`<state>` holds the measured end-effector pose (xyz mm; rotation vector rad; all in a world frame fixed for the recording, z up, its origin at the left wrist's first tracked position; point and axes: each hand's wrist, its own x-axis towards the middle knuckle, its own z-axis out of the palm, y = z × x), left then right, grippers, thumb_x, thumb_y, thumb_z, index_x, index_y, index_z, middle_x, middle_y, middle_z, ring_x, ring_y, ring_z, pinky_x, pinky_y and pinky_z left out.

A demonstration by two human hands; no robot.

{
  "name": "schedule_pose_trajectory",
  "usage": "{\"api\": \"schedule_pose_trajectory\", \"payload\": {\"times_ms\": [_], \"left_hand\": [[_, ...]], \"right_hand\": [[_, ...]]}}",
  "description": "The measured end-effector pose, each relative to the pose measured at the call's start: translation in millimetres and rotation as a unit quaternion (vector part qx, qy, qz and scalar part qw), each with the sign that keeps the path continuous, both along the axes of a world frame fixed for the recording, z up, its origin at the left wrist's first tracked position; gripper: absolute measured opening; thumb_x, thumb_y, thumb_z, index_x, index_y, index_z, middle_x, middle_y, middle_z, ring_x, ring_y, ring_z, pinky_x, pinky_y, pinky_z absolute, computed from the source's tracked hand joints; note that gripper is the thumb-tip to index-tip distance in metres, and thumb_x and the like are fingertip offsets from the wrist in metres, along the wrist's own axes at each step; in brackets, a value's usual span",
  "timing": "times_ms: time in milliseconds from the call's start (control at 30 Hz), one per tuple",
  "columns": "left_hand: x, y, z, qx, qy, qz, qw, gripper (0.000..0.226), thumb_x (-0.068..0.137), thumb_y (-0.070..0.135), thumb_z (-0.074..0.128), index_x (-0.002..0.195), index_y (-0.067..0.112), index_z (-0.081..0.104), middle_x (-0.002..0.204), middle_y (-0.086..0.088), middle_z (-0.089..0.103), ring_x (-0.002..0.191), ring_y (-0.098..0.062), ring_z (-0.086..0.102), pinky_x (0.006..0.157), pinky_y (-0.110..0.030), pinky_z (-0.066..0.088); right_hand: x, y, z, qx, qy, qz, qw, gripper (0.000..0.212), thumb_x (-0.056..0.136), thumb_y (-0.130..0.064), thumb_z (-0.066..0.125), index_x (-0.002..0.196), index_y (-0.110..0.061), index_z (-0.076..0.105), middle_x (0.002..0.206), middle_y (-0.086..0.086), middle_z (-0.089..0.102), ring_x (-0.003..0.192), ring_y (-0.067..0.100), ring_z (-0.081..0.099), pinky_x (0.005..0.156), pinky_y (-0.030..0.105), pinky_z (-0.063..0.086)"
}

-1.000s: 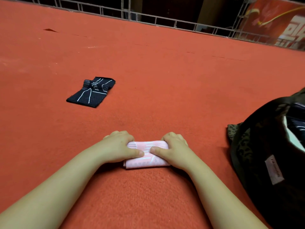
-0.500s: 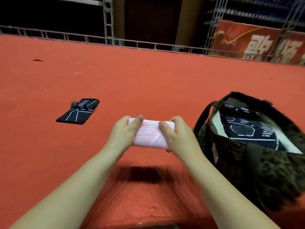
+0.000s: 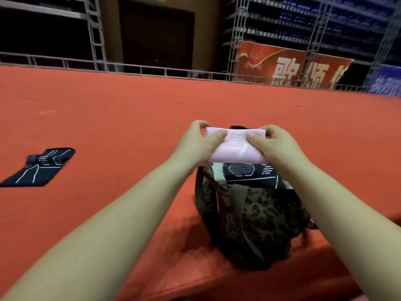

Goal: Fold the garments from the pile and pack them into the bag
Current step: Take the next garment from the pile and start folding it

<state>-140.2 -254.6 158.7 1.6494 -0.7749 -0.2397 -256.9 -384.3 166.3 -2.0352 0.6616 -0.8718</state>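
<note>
A folded pink garment (image 3: 235,148) with pale line markings hangs in the air above the open mouth of a leopard-print bag (image 3: 260,216). My left hand (image 3: 196,144) grips its left end, thumb on top. My right hand (image 3: 275,146) grips its right end the same way. Inside the bag lies a folded black garment with white lines (image 3: 245,172). Another black garment with white lines (image 3: 40,167) lies flat on the red carpet at the left.
The red carpet (image 3: 130,118) stretches away on all sides. A metal railing (image 3: 152,70) runs along its far edge, with scaffolding and a red banner (image 3: 290,66) behind. The bag's dark strap (image 3: 198,192) hangs down its left side.
Both hands lifted the pink garment off the carpet and carried it right, so it now hangs over the bag's opening. The view turned right with it.
</note>
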Motion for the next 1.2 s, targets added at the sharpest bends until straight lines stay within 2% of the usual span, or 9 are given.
{"api": "schedule_pose_trajectory", "payload": {"times_ms": [133,233,433,533,633,733,833,967,1200], "left_hand": [[-6,-26,10,0.041,0.044,-0.076,0.995,0.072,0.089,0.027,0.060,0.147,0.024,0.016,0.117,-0.011,0.059,0.076,-0.020,0.067,0.063,-0.033,0.056],[2,-34,4,0.062,-0.058,-0.045,0.995,0.060,0.090,0.038,0.056,0.143,0.022,0.031,0.117,0.001,0.057,0.101,-0.016,0.061,0.092,-0.040,0.050],[6,-35,-19,0.168,-0.176,-0.162,0.956,0.050,0.099,0.047,0.025,0.131,0.022,0.053,0.136,0.007,0.051,0.130,-0.012,0.040,0.108,-0.032,0.027],[7,-42,-30,0.303,-0.266,-0.165,0.900,0.055,0.099,0.048,0.007,0.143,0.031,0.035,0.152,0.009,0.030,0.145,-0.013,0.011,0.117,-0.047,-0.004],[8,-43,-34,0.355,-0.279,-0.169,0.876,0.057,0.099,0.046,0.003,0.146,0.029,0.029,0.156,0.008,0.021,0.145,-0.009,0.002,0.113,-0.051,-0.016],[13,-42,-37,0.354,-0.318,-0.147,0.867,0.052,0.101,0.039,0.004,0.146,0.030,0.028,0.157,0.004,0.018,0.146,-0.015,0.000,0.113,-0.054,-0.013],[26,-39,-44,0.316,-0.312,-0.051,0.894,0.058,0.099,0.049,0.009,0.139,0.026,0.044,0.158,0.000,0.014,0.146,-0.019,0.002,0.116,-0.050,-0.002],[33,-25,-52,0.250,-0.051,-0.033,0.966,0.080,0.086,0.072,0.006,0.109,0.025,0.067,0.131,-0.009,0.055,0.120,-0.026,0.049,0.107,-0.044,0.034],[17,-22,-23,0.131,0.028,-0.050,0.990,0.078,0.085,0.074,0.007,0.098,0.026,0.068,0.120,-0.009,0.060,0.107,-0.027,0.057,0.095,-0.046,0.046]], "right_hand": [[8,-63,-3,0.138,-0.074,-0.018,0.988,0.039,0.086,-0.027,0.066,0.113,0.001,0.059,0.090,0.012,0.063,0.069,0.021,0.059,0.065,0.036,0.051],[19,-94,-18,0.188,-0.007,-0.019,0.982,0.038,0.091,-0.027,0.062,0.116,0.001,0.057,0.088,0.013,0.061,0.068,0.022,0.058,0.065,0.036,0.053],[36,-102,-43,-0.092,0.295,-0.050,0.950,0.043,0.089,-0.043,0.053,0.093,-0.001,0.065,0.093,0.016,0.068,0.089,0.032,0.062,0.068,0.033,0.038],[37,-100,-44,-0.174,0.331,-0.093,0.923,0.045,0.090,-0.051,0.046,0.094,-0.008,0.056,0.093,0.011,0.063,0.086,0.031,0.058,0.065,0.034,0.037],[28,-93,-39,-0.310,0.213,-0.085,0.923,0.029,0.094,-0.041,0.041,0.089,-0.015,0.050,0.092,0.005,0.054,0.088,0.031,0.054,0.068,0.036,0.037],[14,-76,-33,-0.338,0.179,0.186,0.905,0.042,0.096,-0.043,0.028,0.103,-0.020,0.063,0.111,-0.003,0.063,0.107,0.018,0.056,0.092,0.037,0.041],[8,-63,-36,-0.225,0.320,0.316,0.865,0.039,0.101,-0.043,0.020,0.137,-0.045,0.036,0.147,-0.028,0.027,0.136,-0.010,0.020,0.113,0.014,0.007],[15,-66,-40,-0.179,0.423,0.259,0.850,0.046,0.098,-0.055,0.011,0.144,-0.054,0.012,0.158,-0.019,0.000,0.144,0.002,-0.011,0.115,0.030,-0.009],[44,-71,-50,-0.179,0.457,0.178,0.852,0.074,0.082,-0.079,0.005,0.148,-0.046,0.013,0.159,-0.014,0.001,0.146,0.014,-0.014,0.117,0.045,-0.008]]}}
